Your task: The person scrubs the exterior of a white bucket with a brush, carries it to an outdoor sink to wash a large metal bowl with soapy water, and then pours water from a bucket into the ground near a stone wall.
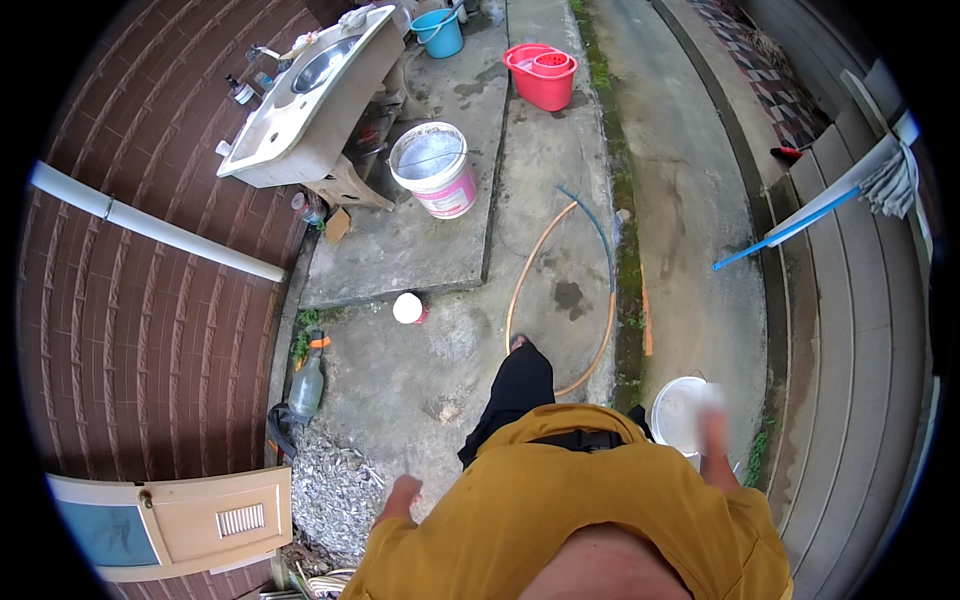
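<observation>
My left hand (pixel 404 492) hangs low at my left side, above the concrete by a heap of grey-white flakes (pixel 335 495). Its fingers are too small and turned away to read. On the other side, my right hand (pixel 713 430) is out over the right edge of a white bucket (pixel 677 412). A whitish smear covers that hand's far end, so its fingers and anything in them cannot be made out. Whether it touches the bucket is unclear. One leg in black trousers (pixel 512 392) is stretched forward, its foot near a looped orange and blue hose (pixel 535 255).
A sink (pixel 275 140) stands by the brown tiled wall, near a white-and-pink bucket (pixel 445 190), a blue bucket (pixel 440 35) and a red mop bucket (pixel 540 85). A white tub (pixel 408 308) and glass bottle (pixel 306 387) are at left. A mop (pixel 800 228) leans at right.
</observation>
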Demonstrator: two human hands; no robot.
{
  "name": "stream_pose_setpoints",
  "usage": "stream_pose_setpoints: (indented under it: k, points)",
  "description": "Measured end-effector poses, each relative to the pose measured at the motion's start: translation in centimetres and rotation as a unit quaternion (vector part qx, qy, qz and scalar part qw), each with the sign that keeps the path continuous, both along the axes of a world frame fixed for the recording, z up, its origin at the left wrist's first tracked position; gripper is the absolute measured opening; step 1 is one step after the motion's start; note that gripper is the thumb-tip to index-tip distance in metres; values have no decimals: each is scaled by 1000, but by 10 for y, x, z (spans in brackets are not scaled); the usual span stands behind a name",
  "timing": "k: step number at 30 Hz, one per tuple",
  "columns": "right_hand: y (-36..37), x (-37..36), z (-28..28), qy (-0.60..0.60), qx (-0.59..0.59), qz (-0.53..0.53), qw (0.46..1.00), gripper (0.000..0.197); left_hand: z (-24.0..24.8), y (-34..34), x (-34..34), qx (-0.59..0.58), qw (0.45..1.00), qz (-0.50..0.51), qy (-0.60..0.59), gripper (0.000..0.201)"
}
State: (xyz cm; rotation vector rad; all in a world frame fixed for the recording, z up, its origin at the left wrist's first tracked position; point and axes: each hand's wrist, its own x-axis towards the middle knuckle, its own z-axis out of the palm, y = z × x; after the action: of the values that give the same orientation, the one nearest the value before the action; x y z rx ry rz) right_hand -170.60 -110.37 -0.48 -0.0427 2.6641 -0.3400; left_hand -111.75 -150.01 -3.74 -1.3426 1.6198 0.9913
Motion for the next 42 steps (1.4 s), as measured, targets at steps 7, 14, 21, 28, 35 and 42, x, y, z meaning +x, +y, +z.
stream_pose_setpoints:
  k: [7, 14, 21, 28, 35, 42]
  points:
    - [-135, -147, -19, 125, -167, -179, 962, 21, -39, -152, -75, -6, 939, 339, -58, 23]
    - [-264, -275, 59, 128, -143, -117, 974, 23, 97, -451, -482, -262, 868, 101, 410, 26]
    - [-439, -402, 69, 160, -217, -46, 962, 19, 188, -594, -671, -291, 815, -77, 495, 20]
    - [-675, -549, 50, -6, -339, -48, 940, 18, 124, -639, -676, -206, 891, 174, 366, 19]
    - [-980, -551, 195, -40, -439, 248, 863, 20, 166, -680, -770, -111, 806, 361, 456, 21]
    - [-1236, -457, 358, -90, -587, 474, 650, 13, 239, -819, -855, -132, 608, 490, 611, 62]
